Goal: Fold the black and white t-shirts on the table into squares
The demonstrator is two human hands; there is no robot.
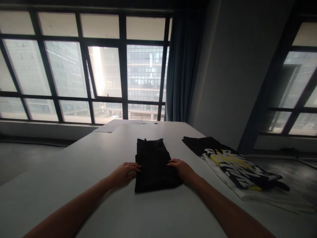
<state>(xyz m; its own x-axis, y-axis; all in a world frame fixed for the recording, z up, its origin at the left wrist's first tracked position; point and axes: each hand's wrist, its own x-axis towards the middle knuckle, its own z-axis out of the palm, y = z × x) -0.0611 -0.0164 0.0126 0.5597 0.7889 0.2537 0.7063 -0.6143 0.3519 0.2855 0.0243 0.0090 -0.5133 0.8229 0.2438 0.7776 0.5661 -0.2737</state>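
A folded black garment point(153, 168) lies flat on the white table point(119, 205) in front of me. Its upper part is narrower, with small raised points of cloth along the far edge; it is too dark to make out the kind of garment. My left hand point(126, 172) is at its left edge, fingertips over the cloth and thumb lower down by the side. On the opposite edge, my right hand point(182, 169) has its fingers curled onto the fabric, its thumb hidden. Both hands pinch the sides at about the same height.
To the right lies a pile of clothes, a black piece with a white and yellow print point(237, 165) over white cloth point(223, 178). Paper sheets point(106, 126) lie at the table's far left. Windows and a dark curtain point(182, 72) stand beyond.
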